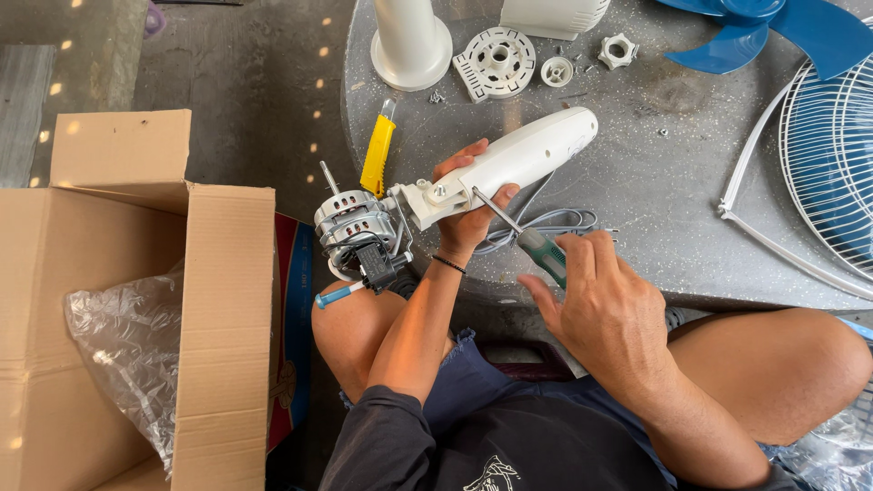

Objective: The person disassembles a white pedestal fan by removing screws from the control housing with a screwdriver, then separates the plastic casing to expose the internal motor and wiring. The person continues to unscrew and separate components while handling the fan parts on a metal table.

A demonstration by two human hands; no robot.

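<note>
An open brown cardboard box (pixel 136 300) stands on the floor at the left, its flaps raised. Crumpled clear plastic wrapping (pixel 127 345) lies inside it. Just behind its right wall, a flat red and blue package (pixel 293 336) stands on edge beside the person's knee. More clear plastic (pixel 832 455) shows at the lower right corner.

I have one view only, from the head camera: it looks steeply down from close above my lap, facing forward over the round grey table (pixel 655 209), with the floor at left.
</note>
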